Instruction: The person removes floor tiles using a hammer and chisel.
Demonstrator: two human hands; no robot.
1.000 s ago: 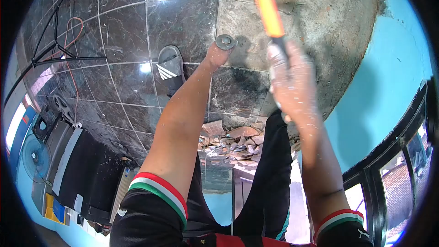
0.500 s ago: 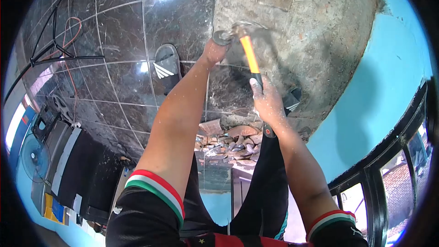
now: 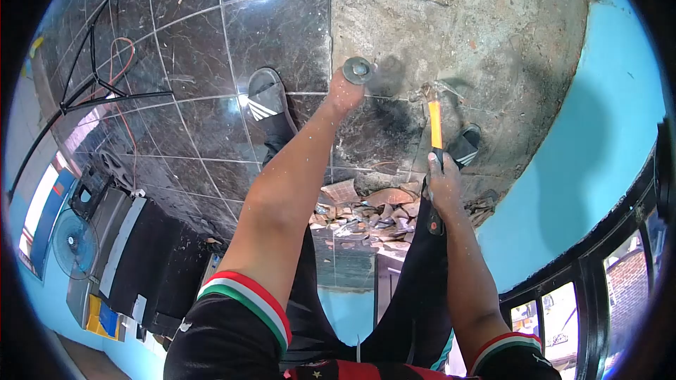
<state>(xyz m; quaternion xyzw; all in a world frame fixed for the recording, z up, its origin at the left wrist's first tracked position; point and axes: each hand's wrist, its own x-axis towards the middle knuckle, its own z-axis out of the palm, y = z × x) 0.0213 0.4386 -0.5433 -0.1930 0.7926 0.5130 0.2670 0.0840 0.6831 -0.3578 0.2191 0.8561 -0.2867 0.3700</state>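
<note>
Round disc (image 3: 358, 70) partly hides left hand (image 3: 346, 95); right sleeve (image 3: 512, 362) cut off below.

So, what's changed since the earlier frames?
Right hand brought the orange-and-black-handled hammer from raised, to beside the grey round-topped metal tool, then rightward, apart from it. Nothing grabbed or released; left hand still grips the tool.
</note>
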